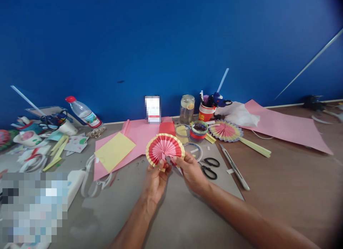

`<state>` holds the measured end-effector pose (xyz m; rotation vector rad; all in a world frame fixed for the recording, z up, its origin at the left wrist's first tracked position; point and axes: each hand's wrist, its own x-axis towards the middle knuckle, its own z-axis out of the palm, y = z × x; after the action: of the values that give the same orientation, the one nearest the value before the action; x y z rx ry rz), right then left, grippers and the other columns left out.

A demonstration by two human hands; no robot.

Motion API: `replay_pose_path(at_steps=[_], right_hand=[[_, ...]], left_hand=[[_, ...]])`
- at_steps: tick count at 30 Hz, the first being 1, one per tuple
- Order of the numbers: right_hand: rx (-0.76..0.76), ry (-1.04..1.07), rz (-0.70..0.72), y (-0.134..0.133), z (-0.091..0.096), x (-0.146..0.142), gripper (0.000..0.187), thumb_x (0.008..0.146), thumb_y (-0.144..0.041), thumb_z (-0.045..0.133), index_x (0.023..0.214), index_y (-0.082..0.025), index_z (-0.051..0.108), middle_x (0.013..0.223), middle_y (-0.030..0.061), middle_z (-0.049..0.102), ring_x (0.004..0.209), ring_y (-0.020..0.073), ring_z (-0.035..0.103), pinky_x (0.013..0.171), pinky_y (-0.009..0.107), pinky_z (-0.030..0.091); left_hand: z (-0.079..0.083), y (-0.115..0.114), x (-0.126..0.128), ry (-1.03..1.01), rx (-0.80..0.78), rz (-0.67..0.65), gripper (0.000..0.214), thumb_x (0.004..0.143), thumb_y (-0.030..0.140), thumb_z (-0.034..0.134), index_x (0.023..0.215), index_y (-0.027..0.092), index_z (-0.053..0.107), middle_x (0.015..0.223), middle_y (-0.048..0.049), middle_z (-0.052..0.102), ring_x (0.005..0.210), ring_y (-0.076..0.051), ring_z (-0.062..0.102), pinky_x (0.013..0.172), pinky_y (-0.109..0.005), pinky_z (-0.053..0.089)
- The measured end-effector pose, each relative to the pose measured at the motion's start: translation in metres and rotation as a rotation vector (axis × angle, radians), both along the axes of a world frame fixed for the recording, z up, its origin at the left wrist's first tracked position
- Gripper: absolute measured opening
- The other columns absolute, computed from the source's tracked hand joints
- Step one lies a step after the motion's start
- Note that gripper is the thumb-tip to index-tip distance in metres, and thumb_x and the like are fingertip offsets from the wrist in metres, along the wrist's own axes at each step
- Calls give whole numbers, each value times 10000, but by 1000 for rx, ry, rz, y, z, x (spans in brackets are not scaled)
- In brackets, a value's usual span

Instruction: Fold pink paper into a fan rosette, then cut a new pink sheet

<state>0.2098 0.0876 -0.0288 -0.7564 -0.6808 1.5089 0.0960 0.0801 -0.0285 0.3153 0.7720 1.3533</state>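
Note:
A pleated paper fan [166, 146], pink at its centre with a red band and a yellow rim, is spread nearly into a full circle above the grey table. My left hand [158, 177] pinches one end of it at the lower edge, thumb in front. On the other end my right hand [191, 170] is closed, thumb and fingers on the pleats. A narrow gap separates the two ends at the bottom. Black-handled scissors [210, 173] lie just right of my right hand, their blades partly hidden. Behind the fan lies pink paper [142, 131].
A utility knife [234, 167] and a finished-looking paper fan [225, 130] with a yellow handle lie right. Tape rolls [193, 151], a glass jar [187, 109] and a red cup of pens [206, 112] stand behind. Yellow paper [115, 152] and a bottle [85, 113] are left.

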Motion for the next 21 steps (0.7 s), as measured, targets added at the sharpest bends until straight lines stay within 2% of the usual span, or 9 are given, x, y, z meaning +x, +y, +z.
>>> replay_pose_path(at_steps=[3, 9, 12, 15, 18, 21], right_hand=[[-12, 28, 17, 2, 0, 1, 129, 654, -240, 748, 758, -203, 681, 684, -34, 661, 613, 106, 530, 642, 241, 420], [34, 53, -36, 4, -3, -1, 170, 631, -231, 753, 791, -226, 696, 780, -2, 709, 768, 181, 611, 723, 309, 454], [10, 65, -5, 4, -3, 0, 179, 628, -222, 750, 800, -219, 697, 773, 4, 712, 787, 190, 622, 729, 309, 459], [-26, 72, 70, 8, 2, 10, 162, 626, -240, 741, 775, -194, 698, 735, 12, 705, 747, 182, 623, 702, 292, 461], [-28, 46, 170, 17, 10, 29, 172, 642, -313, 720, 733, -170, 690, 699, 22, 688, 710, 176, 619, 650, 270, 459], [27, -67, 253, 25, 20, 50, 264, 693, -335, 696, 902, -174, 691, 816, 37, 697, 782, 187, 630, 678, 271, 474]], left_hand=[[1, 1, -3, -23, -2, 22, 145, 638, 126, 775, 741, 166, 681, 704, 19, 700, 614, -99, 629, 673, -254, 530], [0, 0, -3, -179, -33, -75, 137, 673, 150, 762, 795, 153, 698, 880, -47, 735, 879, -185, 672, 853, -355, 531], [-2, 0, -3, -182, -58, -120, 139, 690, 182, 757, 814, 159, 699, 894, -51, 734, 867, -187, 676, 832, -363, 537], [-1, 2, -6, -91, -70, -102, 169, 657, 197, 778, 802, 145, 707, 804, -49, 733, 785, -173, 680, 791, -343, 546], [4, 4, -11, 89, -18, -64, 190, 604, 208, 803, 756, 129, 720, 718, -37, 723, 707, -154, 666, 763, -311, 545], [9, 5, -14, 318, 77, -65, 204, 582, 233, 812, 740, 129, 735, 747, -46, 730, 728, -159, 658, 740, -273, 534]])
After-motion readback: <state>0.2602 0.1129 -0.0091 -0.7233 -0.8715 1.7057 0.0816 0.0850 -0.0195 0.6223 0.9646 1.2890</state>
